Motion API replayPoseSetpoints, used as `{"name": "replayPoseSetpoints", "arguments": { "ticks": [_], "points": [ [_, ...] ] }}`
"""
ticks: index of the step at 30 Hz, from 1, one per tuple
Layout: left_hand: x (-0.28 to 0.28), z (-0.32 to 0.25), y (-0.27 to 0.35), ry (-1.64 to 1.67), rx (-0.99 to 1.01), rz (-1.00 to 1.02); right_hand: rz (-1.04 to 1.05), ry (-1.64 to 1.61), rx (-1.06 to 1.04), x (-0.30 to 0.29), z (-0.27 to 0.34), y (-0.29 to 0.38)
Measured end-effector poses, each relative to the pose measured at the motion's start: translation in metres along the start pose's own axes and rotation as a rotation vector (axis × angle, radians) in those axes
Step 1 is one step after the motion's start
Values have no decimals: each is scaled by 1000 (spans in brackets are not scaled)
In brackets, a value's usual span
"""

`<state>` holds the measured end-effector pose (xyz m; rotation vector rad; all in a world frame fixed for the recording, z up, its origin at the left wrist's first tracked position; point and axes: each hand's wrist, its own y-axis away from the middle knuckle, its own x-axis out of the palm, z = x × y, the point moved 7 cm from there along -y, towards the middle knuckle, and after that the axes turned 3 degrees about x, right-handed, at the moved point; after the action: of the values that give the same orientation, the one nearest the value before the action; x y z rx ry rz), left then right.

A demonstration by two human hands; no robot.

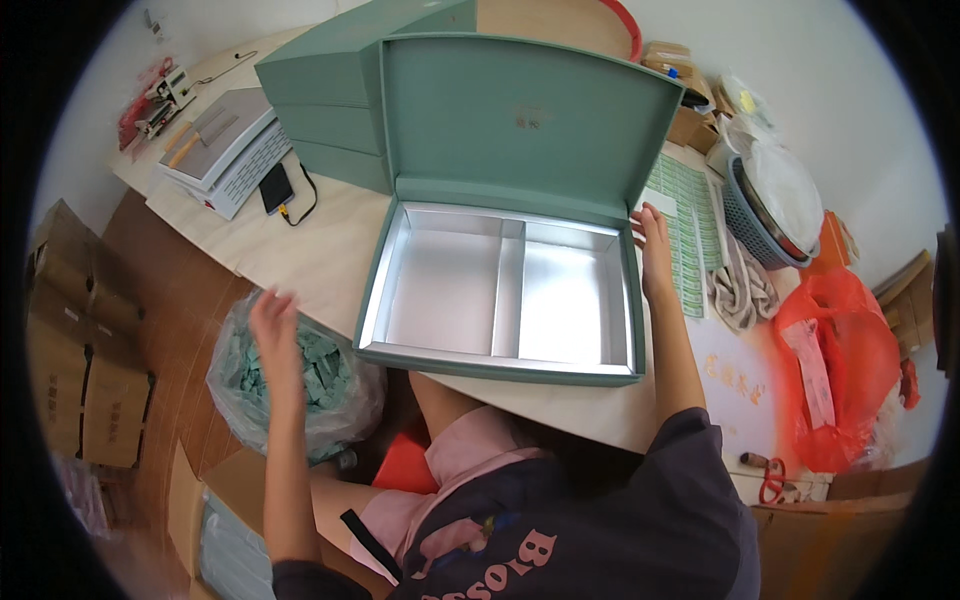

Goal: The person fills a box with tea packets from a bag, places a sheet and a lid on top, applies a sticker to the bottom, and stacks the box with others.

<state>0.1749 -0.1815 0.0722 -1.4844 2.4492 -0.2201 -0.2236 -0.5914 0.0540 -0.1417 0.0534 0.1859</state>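
Note:
An open green gift box sits before me at the table's front edge, its hinged lid standing up at the back. Inside is a silvery insert tray with two wide compartments and a narrow strip between them. At the box's right side, near the hinge, my right hand has its fingers against or just beside the wall. My left hand, blurred, is raised away from the box, over a clear plastic bag of small green pieces. Nothing shows in it.
Closed green boxes are stacked behind on the left. A phone with a cable and a machine bearing spatulas lie further left. To the right are green-printed sheets, a cloth, a blue basket and a red bag.

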Motion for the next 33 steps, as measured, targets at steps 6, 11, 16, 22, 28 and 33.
{"name": "replayPoseSetpoints", "arguments": {
  "ticks": [6, 11, 16, 22, 28, 33],
  "points": [
    [143, -35, -98, -71, -178, 315, 139, -382, 103, 32, -42, -8],
    [204, 16, -137, -20, -440, 474, 105, -374, 148, 33, -37, -2],
    [217, 18, -121, -26, -529, 603, 116, -387, 128, 24, -47, -6],
    [214, 11, -120, -122, -503, 559, 63, -439, 124, 19, -43, -6],
    [220, 33, -131, 16, -415, 622, -208, 425, -646, 13, 79, 20],
    [209, 4, -117, -14, -473, 530, 556, 636, -848, 162, 133, 57]
  ]
}}
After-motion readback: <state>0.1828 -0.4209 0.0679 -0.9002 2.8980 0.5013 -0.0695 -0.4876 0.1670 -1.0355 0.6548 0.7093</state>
